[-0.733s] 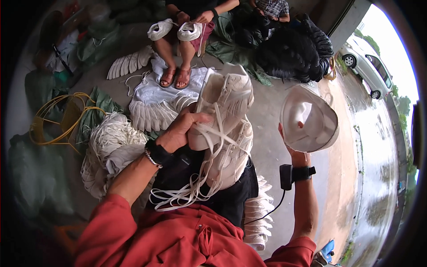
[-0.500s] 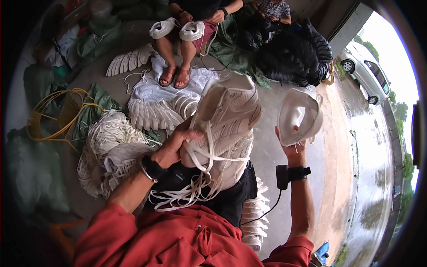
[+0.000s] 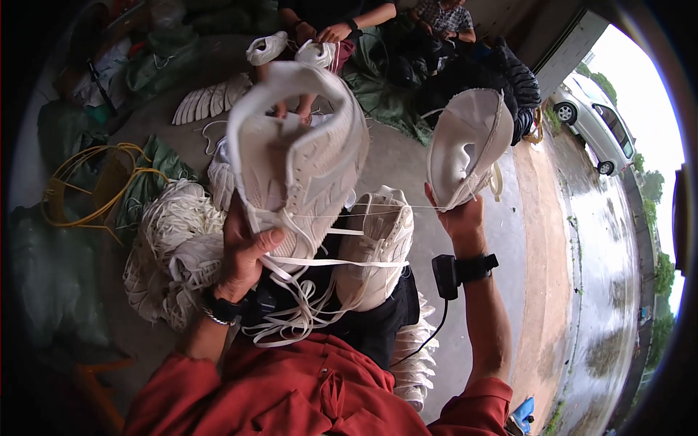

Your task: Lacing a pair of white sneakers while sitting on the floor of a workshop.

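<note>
Partway, I'd judge: left white upper (image 3: 320, 167) and right white upper (image 3: 480, 123) raised, thin thread (image 3: 392, 205) between them.
From my remote view, the left hand (image 3: 243, 254) grips one; the right hand (image 3: 465, 218) supports the other from beneath, fingers partly hidden. Below, between both hands, a third upper (image 3: 371, 272) rests; loose laces (image 3: 291, 334) look unfinished.

Our black-covered lap (image 3: 374, 340) carries one white sneaker upper (image 3: 376, 254). The grey floor (image 3: 392, 161) around us bears a heap of white uppers and laces (image 3: 174, 236), a fanned row of white uppers (image 3: 211, 100) farther off, a yellow hoop frame (image 3: 107, 182), a crumpled green sheet (image 3: 392, 98) and stacked white uppers (image 3: 414, 356).
</note>
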Motion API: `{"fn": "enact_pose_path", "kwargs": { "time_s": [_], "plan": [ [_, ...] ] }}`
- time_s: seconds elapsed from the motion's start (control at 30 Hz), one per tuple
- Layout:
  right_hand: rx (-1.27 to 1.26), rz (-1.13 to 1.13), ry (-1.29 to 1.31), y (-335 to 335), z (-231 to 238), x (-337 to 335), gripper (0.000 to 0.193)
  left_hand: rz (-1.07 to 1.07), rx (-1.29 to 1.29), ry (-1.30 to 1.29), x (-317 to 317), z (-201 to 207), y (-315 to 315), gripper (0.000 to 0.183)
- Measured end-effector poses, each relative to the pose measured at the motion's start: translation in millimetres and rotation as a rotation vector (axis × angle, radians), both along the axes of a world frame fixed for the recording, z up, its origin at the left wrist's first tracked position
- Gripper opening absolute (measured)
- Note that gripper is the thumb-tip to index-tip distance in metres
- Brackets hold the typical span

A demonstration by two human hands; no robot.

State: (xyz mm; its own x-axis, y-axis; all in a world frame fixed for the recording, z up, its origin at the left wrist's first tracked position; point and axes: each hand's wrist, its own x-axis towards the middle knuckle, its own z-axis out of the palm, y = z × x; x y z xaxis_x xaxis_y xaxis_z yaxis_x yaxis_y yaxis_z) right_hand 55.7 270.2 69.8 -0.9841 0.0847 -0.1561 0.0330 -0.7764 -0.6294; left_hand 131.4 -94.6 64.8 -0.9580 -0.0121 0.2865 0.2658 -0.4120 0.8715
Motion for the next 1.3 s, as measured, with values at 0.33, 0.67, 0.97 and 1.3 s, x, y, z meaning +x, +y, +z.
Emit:
{"fn": "enact_pose_path", "kwargs": {
  "time_s": [0.33, 0.67, 0.97, 1.3],
  "plan": [
    [-0.051, 0.14, 0.185, -19.7, 26.5, 4.6, 0.037, -0.488, 0.334, -0.387, -10.7, -26.5, -28.6, 0.062],
    [-0.032, 0.111, 0.143, -30.9, 27.8, -6.7, 0.036, -0.028, 0.053, -0.061, -27.7, -6.7, -13.1, 0.033],
    [-0.046, 0.039, 0.246, -14.0, 37.6, 3.6, 0.039, 0.96, -0.59, 0.286, -90.5, 3.3, -41.9, 0.067],
    [0.131, -0.074, 0.299, 40.1, 23.7, 5.9, 0.043, 0.85, -0.506, 0.096, -79.2, -1.9, -58.9, 0.066]
  ]
}}
